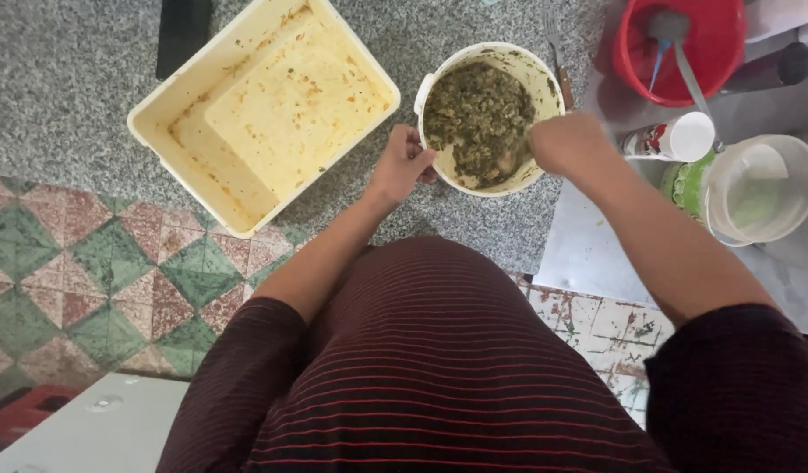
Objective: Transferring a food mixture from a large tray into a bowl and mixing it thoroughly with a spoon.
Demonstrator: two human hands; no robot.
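Our clothing: a dark shirt with thin red stripes (439, 368) fills the near edge of the view.
Floor, near left: patterned tiles in green and dull red (88, 280) give way farther off to a grey speckled stone surface (71, 79).
Our left hand (402, 163): its fingers are curled closed over the near left rim of the round cream plastic bowl (544, 79), steadying it.
Our right hand (568, 143): it is closed into a fist at the bowl's right rim. It appears to grip a stirring tool, but the hand is blurred and we cannot tell what it is.
Bowl contents: a dark green chopped mixture (478, 118), looking fairly evenly blended, with streaks smeared on the inner wall.
Progress, as we judge it: the mixture is already all in the bowl and well combined; the stirring seems to be under way.
Left of the bowl: a cream rectangular plastic tub (185, 166), emptied, with only orange smears left on its bottom.
Right: a clear plastic bucket (763, 188) with a small white cup (691, 137) just beside it.
Far right: a red plastic bucket (649, 61) holding a ladle (671, 31).
Far, beside the bowl: a metal fork (557, 48) lying on the stone.
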